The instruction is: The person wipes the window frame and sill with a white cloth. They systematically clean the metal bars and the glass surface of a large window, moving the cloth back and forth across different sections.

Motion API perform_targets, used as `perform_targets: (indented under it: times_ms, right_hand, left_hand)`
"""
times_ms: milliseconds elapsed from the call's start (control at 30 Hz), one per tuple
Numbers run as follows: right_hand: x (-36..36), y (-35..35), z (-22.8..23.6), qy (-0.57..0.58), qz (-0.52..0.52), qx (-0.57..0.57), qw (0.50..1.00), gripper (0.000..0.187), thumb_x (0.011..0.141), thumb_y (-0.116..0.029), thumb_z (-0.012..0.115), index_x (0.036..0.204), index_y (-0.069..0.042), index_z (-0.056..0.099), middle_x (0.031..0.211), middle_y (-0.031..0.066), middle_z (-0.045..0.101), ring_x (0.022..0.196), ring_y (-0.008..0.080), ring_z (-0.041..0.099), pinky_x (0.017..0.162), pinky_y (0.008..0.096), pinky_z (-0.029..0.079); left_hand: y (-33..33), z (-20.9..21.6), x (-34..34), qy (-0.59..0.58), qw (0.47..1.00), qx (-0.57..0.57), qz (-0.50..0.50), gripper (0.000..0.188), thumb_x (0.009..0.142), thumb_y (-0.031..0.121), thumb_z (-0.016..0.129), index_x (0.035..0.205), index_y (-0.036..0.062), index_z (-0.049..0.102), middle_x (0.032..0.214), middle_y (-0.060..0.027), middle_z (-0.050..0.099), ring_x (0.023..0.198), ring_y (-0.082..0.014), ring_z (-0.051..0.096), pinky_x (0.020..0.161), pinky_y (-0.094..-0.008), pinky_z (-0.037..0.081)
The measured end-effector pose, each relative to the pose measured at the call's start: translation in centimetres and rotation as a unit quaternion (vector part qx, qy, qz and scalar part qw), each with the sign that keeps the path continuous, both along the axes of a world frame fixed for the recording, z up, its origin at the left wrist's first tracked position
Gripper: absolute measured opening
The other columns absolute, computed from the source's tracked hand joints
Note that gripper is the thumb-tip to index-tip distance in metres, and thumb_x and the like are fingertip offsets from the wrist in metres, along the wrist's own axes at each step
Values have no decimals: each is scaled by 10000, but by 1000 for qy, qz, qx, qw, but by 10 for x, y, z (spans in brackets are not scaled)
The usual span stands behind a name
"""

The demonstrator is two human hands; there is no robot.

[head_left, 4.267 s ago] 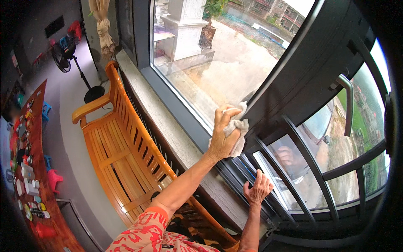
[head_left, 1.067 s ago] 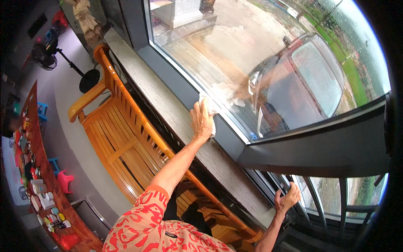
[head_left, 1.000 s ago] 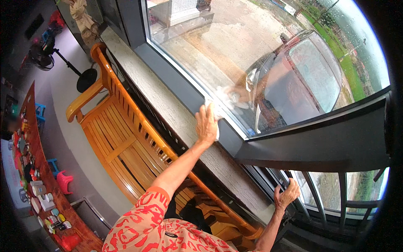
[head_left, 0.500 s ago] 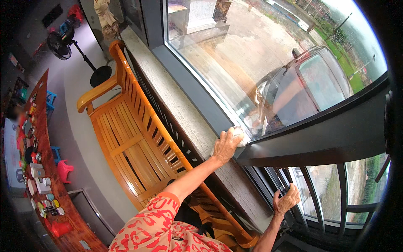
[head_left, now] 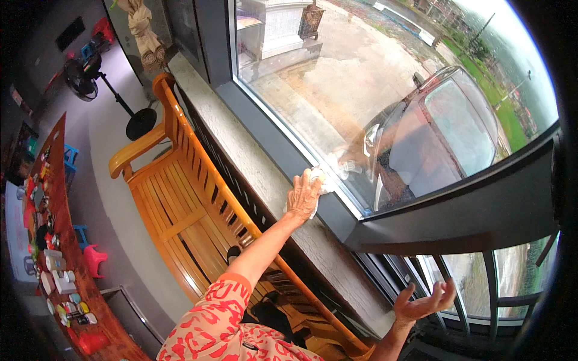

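Note:
My left hand (head_left: 303, 197) grips a crumpled white cloth (head_left: 325, 180). The cloth presses on the inner edge of the dark grey window frame (head_left: 271, 133), along the bottom of the glass, a little left of the frame's corner. Part of the cloth hangs below my fingers. At the lower right my right hand (head_left: 424, 304) is raised in front of the barred side window (head_left: 462, 283), with fingers apart and nothing in it. The large window pane (head_left: 343, 78) carries a faint reflection of the hand and cloth.
A slatted wooden bench (head_left: 180, 210) stands along the rough grey sill (head_left: 241, 141). To the left are a long reddish table (head_left: 114, 322) crowded with small items, a pink stool (head_left: 94, 260) and a black standing fan (head_left: 114, 90). A dark car (head_left: 442, 132) is parked outside.
My left hand has slid the cloth up and left along the frame, away from the corner. The right hand has come off the side window's frame, its fingers now spread in the air.

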State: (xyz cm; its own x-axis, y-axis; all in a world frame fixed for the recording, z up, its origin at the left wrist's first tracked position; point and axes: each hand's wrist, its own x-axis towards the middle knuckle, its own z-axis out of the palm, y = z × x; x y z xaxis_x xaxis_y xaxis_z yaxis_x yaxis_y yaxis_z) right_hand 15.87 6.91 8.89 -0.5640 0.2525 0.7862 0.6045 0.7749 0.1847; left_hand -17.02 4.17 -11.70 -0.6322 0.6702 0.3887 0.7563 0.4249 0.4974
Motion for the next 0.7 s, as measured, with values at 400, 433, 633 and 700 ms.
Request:
perform_targets:
  times_ms: [400,433,633,700]
  right_hand:
    - [-115,25,68,146,-247,142,947,780,852,-296,680,1414,33,250,1347,203,222,1177,319,335,953,412,450]
    - [-118,27,66,172,-257,132,942,767,853,-288,680,1412,32,264,1354,204,216,1181,320,332,961,417,441]
    - [-115,29,67,161,-275,171,932,692,863,-309,658,1419,-48,338,1434,207,201,1269,327,228,1004,466,357]
    - [-120,30,66,169,-288,180,925,668,884,-376,615,1419,-75,351,1437,207,228,1267,332,226,1007,494,321]
  left_hand:
    - [-10,-1,-134,-22,1000,-1,18,698,739,82,722,1332,201,375,1276,-140,386,1033,-388,462,706,-477,540]
    - [-9,-3,-147,-31,999,7,29,697,738,69,715,1340,153,374,1272,-144,399,1052,-387,464,752,-475,535]
    - [-3,-4,-261,-65,962,173,203,622,918,144,571,1458,177,263,1240,-196,434,1061,-352,497,747,-398,553]
    - [-2,2,-284,-82,970,117,198,628,900,159,602,1445,188,290,1294,-175,418,1062,-366,494,817,-445,512]
